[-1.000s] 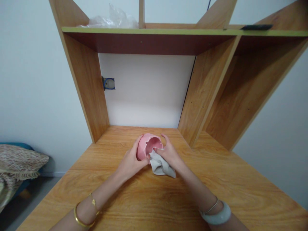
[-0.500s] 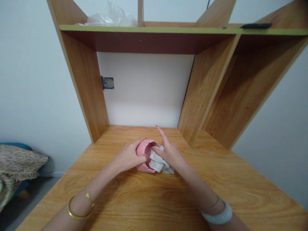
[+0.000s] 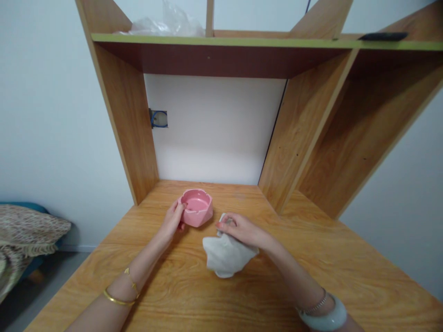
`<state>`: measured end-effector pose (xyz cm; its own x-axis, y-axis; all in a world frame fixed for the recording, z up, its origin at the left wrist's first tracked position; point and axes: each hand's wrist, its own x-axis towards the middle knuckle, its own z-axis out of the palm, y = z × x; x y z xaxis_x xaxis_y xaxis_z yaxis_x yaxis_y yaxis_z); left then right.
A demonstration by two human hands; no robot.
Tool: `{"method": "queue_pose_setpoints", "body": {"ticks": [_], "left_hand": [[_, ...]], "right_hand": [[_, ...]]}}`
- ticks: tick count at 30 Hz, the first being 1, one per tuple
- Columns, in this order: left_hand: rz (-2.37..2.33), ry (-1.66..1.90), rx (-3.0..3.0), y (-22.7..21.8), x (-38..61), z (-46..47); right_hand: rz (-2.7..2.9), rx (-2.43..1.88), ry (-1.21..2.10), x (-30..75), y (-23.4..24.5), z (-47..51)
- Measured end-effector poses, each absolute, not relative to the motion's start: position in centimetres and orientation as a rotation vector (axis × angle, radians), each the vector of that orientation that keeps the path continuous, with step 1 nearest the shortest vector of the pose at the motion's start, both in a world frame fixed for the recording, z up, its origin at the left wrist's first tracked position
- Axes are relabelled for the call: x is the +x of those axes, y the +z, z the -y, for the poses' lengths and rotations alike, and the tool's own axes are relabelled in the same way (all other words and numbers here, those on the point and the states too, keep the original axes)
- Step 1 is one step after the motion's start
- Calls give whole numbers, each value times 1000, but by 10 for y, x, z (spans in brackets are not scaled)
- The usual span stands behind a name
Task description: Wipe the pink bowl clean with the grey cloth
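A pink faceted ashtray with notches in its rim is held at its left side by my left hand, thumb over the rim and fingers beneath. Its hollow faces up and it tilts a little toward me. To the right, my right hand pinches a crumpled white cloth, which hangs down spread below the fingers. Cloth and ashtray are apart. Whether the ashtray's base touches the desk I cannot tell.
The wooden desk spreads beneath both hands. Upright side panels and a shelf frame its back. On the shelf lie a clear plastic bag and a dark flat object. A fringed blanket is at far left.
My right hand has drawn the cloth out of the ashtray and toward me, and the cloth has fallen open. My left hand has moved the ashtray left and away, turning its hollow upward.
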<state>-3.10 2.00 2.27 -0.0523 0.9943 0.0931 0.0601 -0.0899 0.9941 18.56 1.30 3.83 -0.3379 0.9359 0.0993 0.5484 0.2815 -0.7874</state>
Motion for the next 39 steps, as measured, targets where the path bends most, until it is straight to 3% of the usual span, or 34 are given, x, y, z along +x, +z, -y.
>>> {"method": "queue_pose_setpoints", "body": {"ticks": [3,8,13,22,28,39], "left_hand": [[-1172,1376,1222,19,-21,-17],[-1107,1309,1313,25,0,-2],[-1004,1169,1499,27,6,3],[-988,475,1918,28,-8,5],[-925,316,1943,24,-5,6],[-803,491,1515,26,10,7]], "right_hand": [[1791,-1396,737,169,42,-15],[1780,-1452,803,156,58,-13],[1808,-1578,551,189,63,-20],[1597,-2044,177,284,48,-50],[1595,-2152,165,295,30,-55],[1653,-2098,96,266,58,-23]]}}
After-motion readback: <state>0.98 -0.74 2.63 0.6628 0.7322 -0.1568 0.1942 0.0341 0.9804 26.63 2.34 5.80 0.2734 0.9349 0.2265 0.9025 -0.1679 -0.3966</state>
